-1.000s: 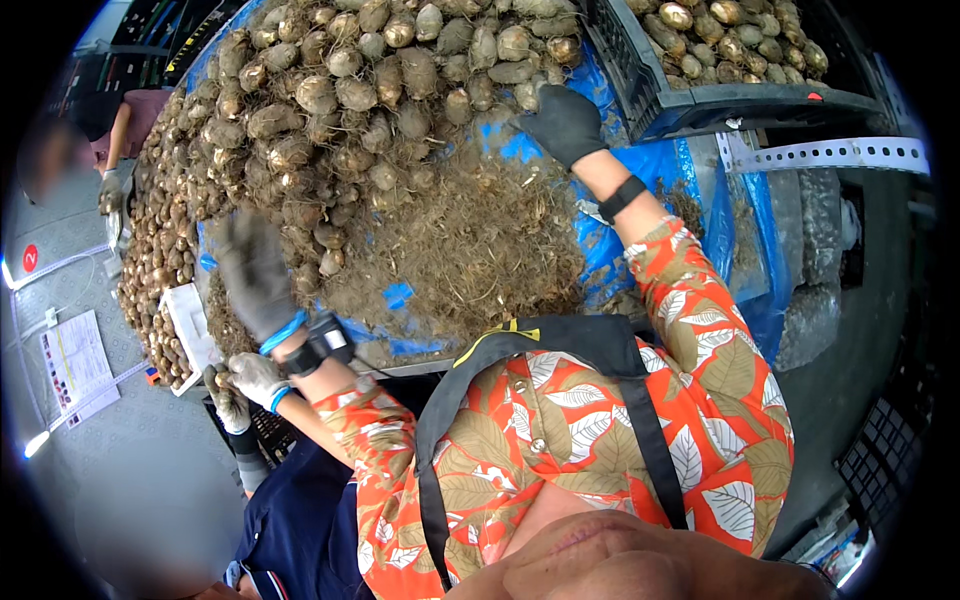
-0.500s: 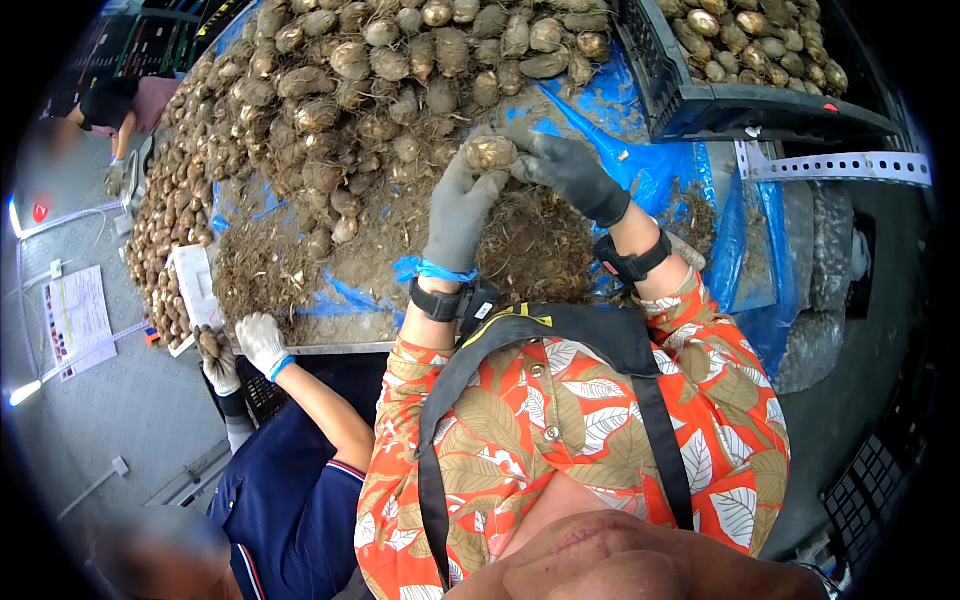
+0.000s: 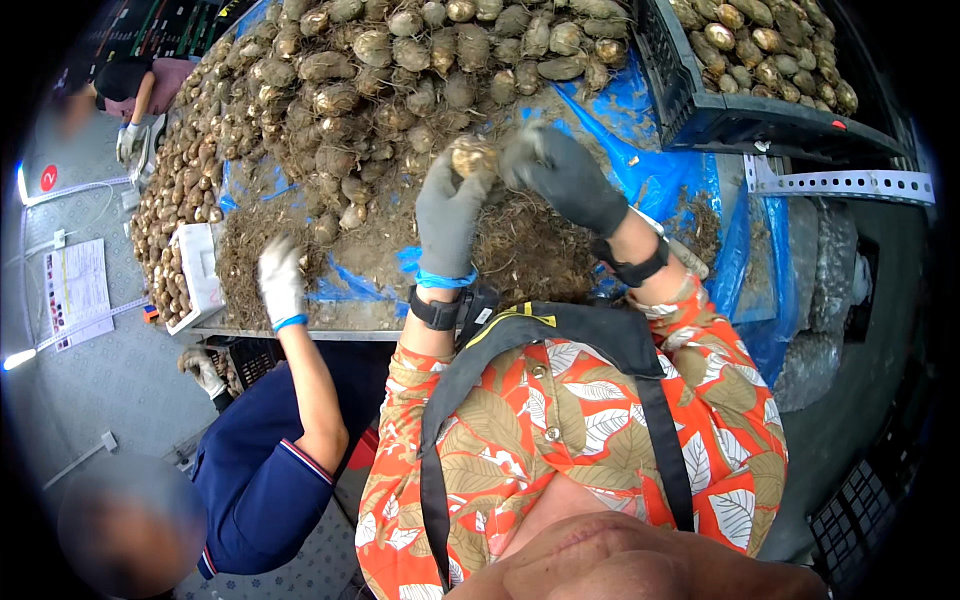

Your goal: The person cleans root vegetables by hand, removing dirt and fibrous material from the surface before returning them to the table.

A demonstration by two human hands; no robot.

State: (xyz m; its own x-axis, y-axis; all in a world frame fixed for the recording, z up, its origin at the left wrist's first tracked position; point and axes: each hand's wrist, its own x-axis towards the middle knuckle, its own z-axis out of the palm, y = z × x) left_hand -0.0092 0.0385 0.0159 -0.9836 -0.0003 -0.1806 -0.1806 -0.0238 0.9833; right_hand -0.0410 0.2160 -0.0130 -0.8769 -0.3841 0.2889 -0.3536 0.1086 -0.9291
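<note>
My left hand (image 3: pixel 448 222), in a grey glove with a blue band at the wrist, is closed round a brown, hairy taro (image 3: pixel 473 158). Close by on the right, my right hand (image 3: pixel 562 175) wears a darker grey glove. Its fingers are curled in, slightly blurred, just off the taro's side; whether a scrap or root is pinched in them is hidden. Below both hands lies a heap of loose root fibres (image 3: pixel 530 248). A big pile of unpeeled, rooty taros (image 3: pixel 400 60) covers the table's far side.
A black crate (image 3: pixel 720 118) full of taros stands at the far right. Blue plastic sheeting (image 3: pixel 690 185) lies on the table. At my left a co-worker's white-gloved hand (image 3: pixel 282 275) is over the table edge, near a white foam box (image 3: pixel 200 275). Another person (image 3: pixel 150 90) works farther off.
My right hand has drawn slightly away from the taro, and my left hand has shifted a little left with it. The co-worker's near glove moved up over the fibres; their other hand went lower.
</note>
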